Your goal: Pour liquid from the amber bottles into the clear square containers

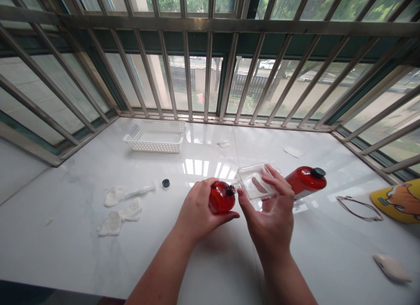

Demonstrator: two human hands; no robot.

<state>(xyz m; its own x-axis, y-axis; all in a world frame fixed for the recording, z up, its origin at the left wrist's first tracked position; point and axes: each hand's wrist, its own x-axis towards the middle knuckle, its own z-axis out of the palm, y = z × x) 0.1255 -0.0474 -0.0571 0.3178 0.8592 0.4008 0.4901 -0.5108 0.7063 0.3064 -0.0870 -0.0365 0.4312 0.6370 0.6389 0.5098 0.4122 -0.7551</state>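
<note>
My left hand (200,208) is wrapped round a small bottle of red liquid (220,199), its dark open neck turned to the right. A clear, square-sided bottle (256,181) is in my right hand (274,204), tilted with its neck toward the mouth of the red one. The two necks meet or nearly meet; whether they touch is too small to tell. Behind my right hand, a larger red bottle with a black cap (306,181) is partly hidden. To the left of my hands a small black cap (166,183) lies on the white surface (170,261).
A white perforated basket (154,141) stands at the back left. Crumpled tissues (111,223) and a clear dropper-like tube (139,191) lie on the left. On the right are a cord loop (359,211), a yellow item (398,202) and a pale flat object (392,268). Metal bars (210,77) enclose the back.
</note>
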